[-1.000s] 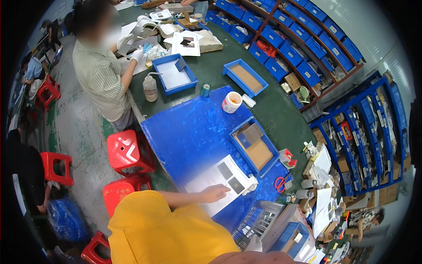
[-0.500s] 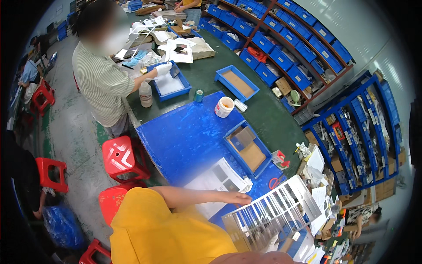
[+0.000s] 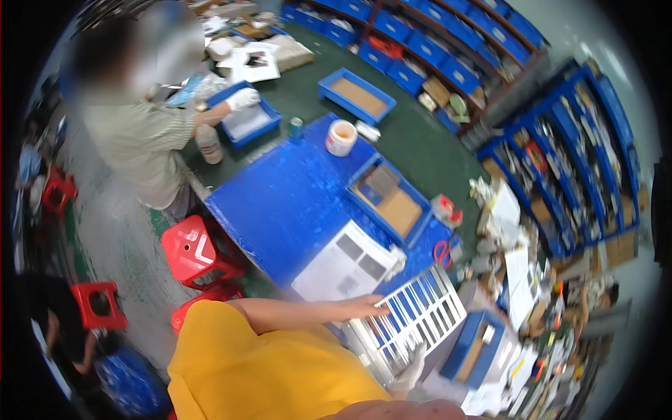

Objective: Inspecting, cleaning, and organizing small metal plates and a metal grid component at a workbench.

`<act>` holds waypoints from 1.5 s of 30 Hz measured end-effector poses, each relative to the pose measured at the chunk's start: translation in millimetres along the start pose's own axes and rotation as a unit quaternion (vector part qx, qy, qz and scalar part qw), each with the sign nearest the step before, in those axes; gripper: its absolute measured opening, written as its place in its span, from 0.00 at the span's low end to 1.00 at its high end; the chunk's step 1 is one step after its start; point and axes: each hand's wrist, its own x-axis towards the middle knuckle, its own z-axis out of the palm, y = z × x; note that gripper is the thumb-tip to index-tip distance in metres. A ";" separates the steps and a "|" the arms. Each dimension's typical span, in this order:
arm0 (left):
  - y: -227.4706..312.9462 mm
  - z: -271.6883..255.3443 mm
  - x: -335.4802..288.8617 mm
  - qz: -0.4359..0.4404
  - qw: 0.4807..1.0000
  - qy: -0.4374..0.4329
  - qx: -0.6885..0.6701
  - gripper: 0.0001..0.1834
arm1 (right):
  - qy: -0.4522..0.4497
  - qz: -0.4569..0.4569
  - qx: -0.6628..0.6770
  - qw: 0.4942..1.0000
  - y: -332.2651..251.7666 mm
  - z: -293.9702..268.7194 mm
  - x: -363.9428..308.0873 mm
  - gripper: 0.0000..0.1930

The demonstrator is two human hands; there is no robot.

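A silver slotted metal panel (image 3: pixel 425 306), with rows of long narrow openings, is held tilted over the near right corner of the blue table top. My bare left hand (image 3: pixel 365 306) grips its left edge, fingers closed around the rim. Against the panel's near edge is a whitish, blurred shape that looks like my right hand (image 3: pixel 408 371) in a pale glove; its fingers are smeared. Printed sheets (image 3: pixel 344 260) with dark pictures lie just beyond my left hand. Farther off sits a blue tray (image 3: pixel 399 208) with a brown bottom and a grey plate inside.
Red scissors (image 3: pixel 441 250) lie near the tray. A white tub (image 3: pixel 341 138) and a green roll (image 3: pixel 296 127) stand farther back. Another small blue tray (image 3: pixel 473 348) is at right, beside clutter. Red stools (image 3: pixel 194 250) stand at left. A gloved co-worker (image 3: pixel 140 140) handles another tray.
The panel has swung left and its angle has changed, uncovering the small blue tray at right. The pale right-hand shape now shows at its near edge. My view has shifted too.
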 end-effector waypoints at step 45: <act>-225.1 124.3 80.8 0.179 0.546 -0.200 0.793 0.34 | 0.369 0.206 0.240 0.874 381.3 -332.0 -124.8 0.27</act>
